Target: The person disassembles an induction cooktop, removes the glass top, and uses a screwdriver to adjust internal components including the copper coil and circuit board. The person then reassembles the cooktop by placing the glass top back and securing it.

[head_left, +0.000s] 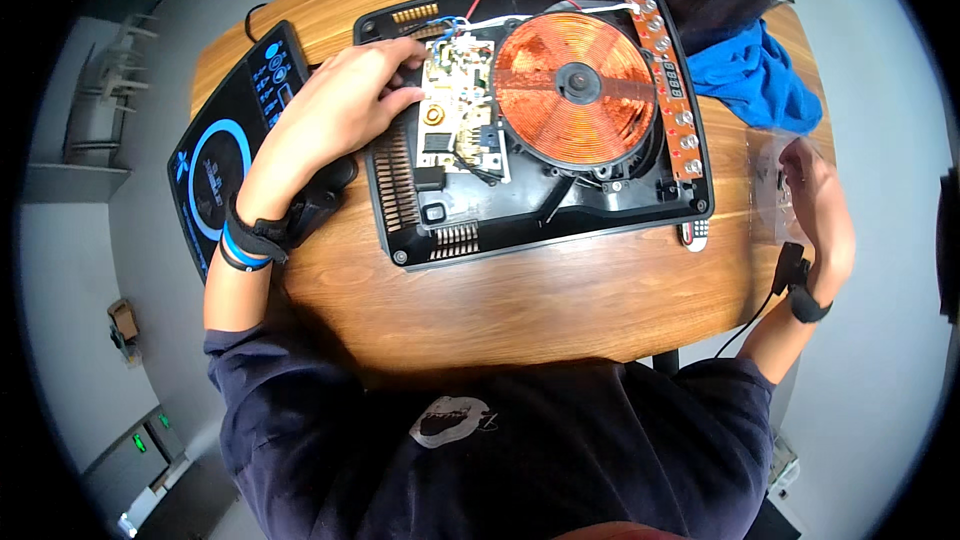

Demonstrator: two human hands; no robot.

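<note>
Copper-coiled cooker base (530,120): left hand (345,105) fingers curl on its circuit board (460,105); right hand (820,205) fingers grip a clear box (770,185).

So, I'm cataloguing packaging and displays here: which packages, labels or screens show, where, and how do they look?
Glass top panel: off the cooker at table left, black with blue ring and touch icons.
Display strip board: right of the copper coil, narrow, orange-brown with silver buttons.
Clear plastic bag: table right edge, at the right hand, transparent.
</note>
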